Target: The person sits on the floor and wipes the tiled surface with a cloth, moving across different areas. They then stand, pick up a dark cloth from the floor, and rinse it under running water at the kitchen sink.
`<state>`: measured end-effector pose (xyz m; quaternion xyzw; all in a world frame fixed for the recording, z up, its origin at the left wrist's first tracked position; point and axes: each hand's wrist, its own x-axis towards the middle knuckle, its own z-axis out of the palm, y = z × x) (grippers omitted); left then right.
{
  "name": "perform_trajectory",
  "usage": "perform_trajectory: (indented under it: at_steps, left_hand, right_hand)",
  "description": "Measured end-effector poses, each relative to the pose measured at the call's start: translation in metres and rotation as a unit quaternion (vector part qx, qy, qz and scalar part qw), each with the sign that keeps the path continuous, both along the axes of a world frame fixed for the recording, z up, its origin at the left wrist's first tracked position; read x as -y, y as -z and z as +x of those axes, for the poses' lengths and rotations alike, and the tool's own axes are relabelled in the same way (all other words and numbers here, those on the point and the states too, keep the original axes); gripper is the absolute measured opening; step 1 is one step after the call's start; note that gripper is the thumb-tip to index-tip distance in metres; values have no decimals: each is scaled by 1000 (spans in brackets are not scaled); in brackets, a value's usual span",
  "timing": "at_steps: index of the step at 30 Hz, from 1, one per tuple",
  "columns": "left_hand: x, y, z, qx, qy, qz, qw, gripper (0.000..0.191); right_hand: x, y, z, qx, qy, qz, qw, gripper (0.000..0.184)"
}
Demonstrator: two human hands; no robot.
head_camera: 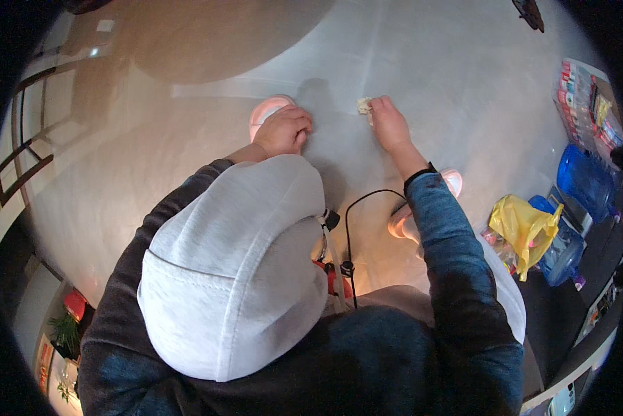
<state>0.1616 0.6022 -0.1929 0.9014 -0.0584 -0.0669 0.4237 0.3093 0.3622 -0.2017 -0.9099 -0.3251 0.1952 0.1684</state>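
Note:
My right hand (pixel 389 122) pinches a crumpled pale tissue or cloth (pixel 364 105) between thumb and fingers, low over the smooth grey floor (pixel 446 88). At my left foot, my left hand (pixel 284 130) has its fingers curled and overlaps the pink slipper (pixel 262 112). Whether anything is inside those fingers is hidden. Part of the other pink slipper (pixel 453 182) shows beside my right sleeve (pixel 438 223). Light grey seamed fabric (pixel 228 249) fills the middle of the view and hides what lies beneath it.
On the right stand large blue water bottles (pixel 584 182), a yellow plastic bag (pixel 524 231) and plastic-wrapped packs (pixel 576 104). A black cable (pixel 349 223) curves near my right arm. Far left is a dark frame (pixel 25 171); a green plant (pixel 66 330) is at lower left.

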Motion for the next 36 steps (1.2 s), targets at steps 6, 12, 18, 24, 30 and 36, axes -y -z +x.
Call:
perform_trajectory:
  at_steps: [6,12,18,24,30,36]
  left_hand:
    - [-1,2,-1,13,8,12,1000,15]
    - [0,4,-2,4,-6,3,1000,15]
    - [1,1,-2,6,-1,12,1000,15]
    - [1,0,-1,4,-2,22,1000,13]
    - [0,0,-1,24,3,11,1000,12]
    - [0,-1,-1,30,3,32,999,12]
  right_hand:
    - [-1,-5,28,20,130,82,988,19]
    - [76,10,-24,36,433,97,895,19]
    - [99,52,-77,-44,636,103,764,27]
    - [46,50,-5,101,460,60,880,24]
    - [3,34,34,9,216,120,969,18]
    - [-8,6,45,-62,54,81,993,23]
